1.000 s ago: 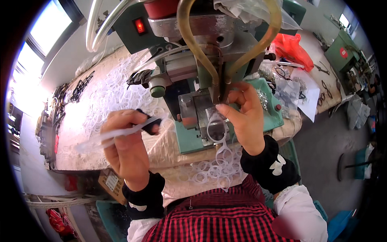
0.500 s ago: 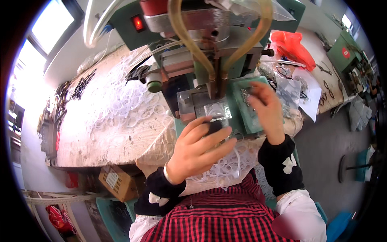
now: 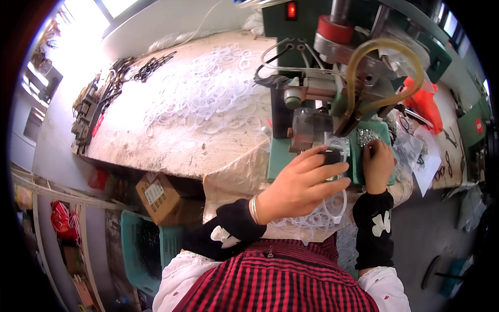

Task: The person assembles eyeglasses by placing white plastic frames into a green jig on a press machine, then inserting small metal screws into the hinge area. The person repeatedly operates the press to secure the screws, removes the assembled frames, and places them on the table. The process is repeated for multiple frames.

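Observation:
My left hand (image 3: 304, 182) is in front of the press (image 3: 312, 86), its fingers bent around a clear plastic ring-shaped piece (image 3: 342, 204). A small black object (image 3: 331, 156) shows at the fingertips; whether it is held or worn on a finger is unclear. Part of the clear piece passes behind the fingers. My right hand (image 3: 378, 165) reaches into a green tray (image 3: 357, 169) on the press's right side, fingers curled together beside a heap of small silvery metal parts (image 3: 368, 136). Anything between those fingertips is hidden.
Many clear plastic rings (image 3: 208, 93) lie heaped on the wooden table (image 3: 150, 153). More rings (image 3: 306, 221) lie at my lap. Right of the tray are plastic bags (image 3: 410, 148), white paper (image 3: 427, 161) and a red bag (image 3: 427, 106). Below stand a carton (image 3: 158, 197) and a teal basket (image 3: 135, 260).
The view has turned left, so the press sits farther right. My right hand, raised and blurred over the tray before, is now down at the metal parts. My left hand stays before the press.

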`<state>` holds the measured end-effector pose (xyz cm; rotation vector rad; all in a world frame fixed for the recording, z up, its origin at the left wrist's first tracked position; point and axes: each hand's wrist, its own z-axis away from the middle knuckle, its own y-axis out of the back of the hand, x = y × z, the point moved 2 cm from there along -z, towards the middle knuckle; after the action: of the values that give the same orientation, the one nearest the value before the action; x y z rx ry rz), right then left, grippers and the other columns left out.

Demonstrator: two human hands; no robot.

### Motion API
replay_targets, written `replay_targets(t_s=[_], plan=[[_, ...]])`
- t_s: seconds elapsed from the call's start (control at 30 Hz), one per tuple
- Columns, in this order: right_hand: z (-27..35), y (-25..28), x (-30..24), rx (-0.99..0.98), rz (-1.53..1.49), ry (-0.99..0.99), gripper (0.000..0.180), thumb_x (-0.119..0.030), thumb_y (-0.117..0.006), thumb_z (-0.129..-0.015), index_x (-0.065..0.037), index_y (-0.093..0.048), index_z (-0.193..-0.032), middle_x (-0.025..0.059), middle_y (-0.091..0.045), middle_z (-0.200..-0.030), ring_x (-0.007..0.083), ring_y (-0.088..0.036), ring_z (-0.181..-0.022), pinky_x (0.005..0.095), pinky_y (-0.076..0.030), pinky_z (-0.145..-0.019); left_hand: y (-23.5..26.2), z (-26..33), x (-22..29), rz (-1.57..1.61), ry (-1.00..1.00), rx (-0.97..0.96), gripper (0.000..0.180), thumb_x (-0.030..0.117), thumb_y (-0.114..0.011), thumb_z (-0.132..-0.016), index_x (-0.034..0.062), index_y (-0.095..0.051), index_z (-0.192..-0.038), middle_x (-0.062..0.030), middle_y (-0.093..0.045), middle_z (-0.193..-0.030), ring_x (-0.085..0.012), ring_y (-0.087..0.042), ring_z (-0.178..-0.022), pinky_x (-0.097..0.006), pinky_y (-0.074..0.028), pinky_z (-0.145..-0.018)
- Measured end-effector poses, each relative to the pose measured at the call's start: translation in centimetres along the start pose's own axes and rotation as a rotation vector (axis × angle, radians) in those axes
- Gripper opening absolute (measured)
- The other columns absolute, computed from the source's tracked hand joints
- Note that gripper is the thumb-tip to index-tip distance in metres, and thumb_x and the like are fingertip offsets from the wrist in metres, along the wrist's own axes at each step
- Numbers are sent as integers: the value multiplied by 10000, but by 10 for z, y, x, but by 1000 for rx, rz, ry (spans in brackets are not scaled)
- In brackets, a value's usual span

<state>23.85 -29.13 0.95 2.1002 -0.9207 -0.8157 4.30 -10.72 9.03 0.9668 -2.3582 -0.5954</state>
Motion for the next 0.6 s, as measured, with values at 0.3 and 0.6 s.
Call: replay_targets(t_s=[0.3,0.6], plan=[[-3,5,-8,29,-505,-101,80,-36,-675,-826,-24,-646,-900,111,-668,-825,280,-646,-796,350,-492,-717,19,61,-94,-221,790,306,972,117,-810,-760,-3,-261,-1553,-243,-329,-1544,-394,-341,-1415,-452,-276,-1191],[9,13,5,-21,-824,-317,102,-13,-676,-864,-5,-672,-966,15,-682,-841,99,-618,-790,239,-481,-771,103,22,-128,-496,494,604,523,-49,-701,-832,35,-549,-1325,-133,-618,-1271,-266,-599,-1149,-363,-467,-991]])
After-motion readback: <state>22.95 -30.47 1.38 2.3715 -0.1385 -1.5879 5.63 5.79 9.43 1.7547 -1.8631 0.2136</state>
